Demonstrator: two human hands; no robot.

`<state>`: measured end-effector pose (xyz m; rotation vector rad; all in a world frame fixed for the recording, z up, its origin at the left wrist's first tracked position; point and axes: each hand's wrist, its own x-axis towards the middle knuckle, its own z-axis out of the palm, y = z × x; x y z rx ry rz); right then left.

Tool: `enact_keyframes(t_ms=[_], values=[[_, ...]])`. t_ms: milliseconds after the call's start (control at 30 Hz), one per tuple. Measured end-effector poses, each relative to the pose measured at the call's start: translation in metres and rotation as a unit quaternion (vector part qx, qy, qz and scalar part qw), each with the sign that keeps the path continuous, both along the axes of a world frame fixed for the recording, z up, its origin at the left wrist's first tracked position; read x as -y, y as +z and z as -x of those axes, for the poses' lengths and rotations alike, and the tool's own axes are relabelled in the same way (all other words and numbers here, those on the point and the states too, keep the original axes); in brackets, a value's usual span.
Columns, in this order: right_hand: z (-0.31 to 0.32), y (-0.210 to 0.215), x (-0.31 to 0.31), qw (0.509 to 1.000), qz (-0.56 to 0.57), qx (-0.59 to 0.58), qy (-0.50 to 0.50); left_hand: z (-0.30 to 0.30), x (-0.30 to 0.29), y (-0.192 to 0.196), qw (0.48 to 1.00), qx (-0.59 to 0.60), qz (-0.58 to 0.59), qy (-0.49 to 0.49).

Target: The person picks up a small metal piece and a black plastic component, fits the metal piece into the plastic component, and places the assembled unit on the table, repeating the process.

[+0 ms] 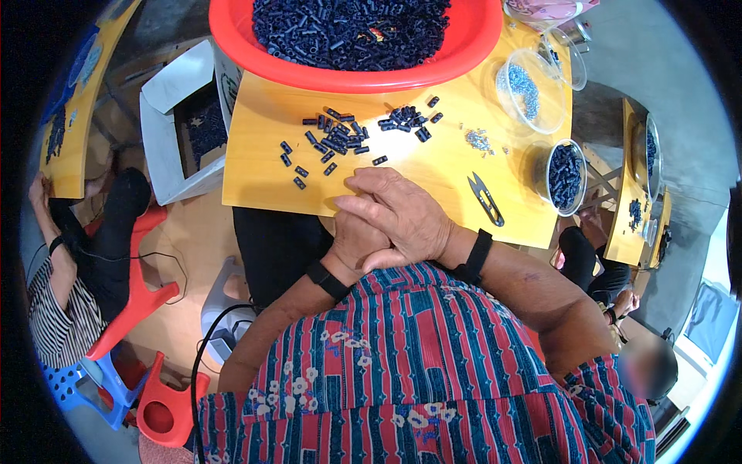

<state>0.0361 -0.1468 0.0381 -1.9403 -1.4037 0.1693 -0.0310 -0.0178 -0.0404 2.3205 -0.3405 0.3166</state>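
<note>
My right hand [408, 216] lies over my left hand [354, 238] at the near edge of the yellow table, its fingers and thumb folded around it. The left hand's fingers are mostly hidden beneath. Just beyond them, short dark plastic tubes [338, 139] with small holes are scattered in a loose pile. A second cluster of dark tubes [403, 118] lies a little to the right. Black thread snips [485, 199] rest on the tabletop right of my hands, touched by neither. Farther off is a small heap of shiny little metal pieces [478, 141].
A red basin [355, 80] full of dark tubes stands at the far side. Clear tubs of silvery pieces [522, 91] and of dark tubes [565, 176] line the right edge. An open white box [166, 131] sits left. Other people work at tables on both sides; red stools [158, 398] stand lower left.
</note>
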Motion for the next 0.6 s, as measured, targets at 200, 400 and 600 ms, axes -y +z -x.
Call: enact_keyframes(t_ms=[200,400,600], values=[[0.001,0.000,0.001,1.000,-0.009,0.014,0.002,0.000,0.002,0.003,1.000,0.002,0.006,0.000],[-0.006,-0.004,-0.002,0.999,-0.027,0.028,0.007,0.000,-0.002,0.012,1.000,0.016,0.001,0.000],[-0.014,-0.010,0.006,0.986,-0.102,-0.113,-0.071,-0.011,0.001,0.047,0.999,0.022,0.036,0.014]])
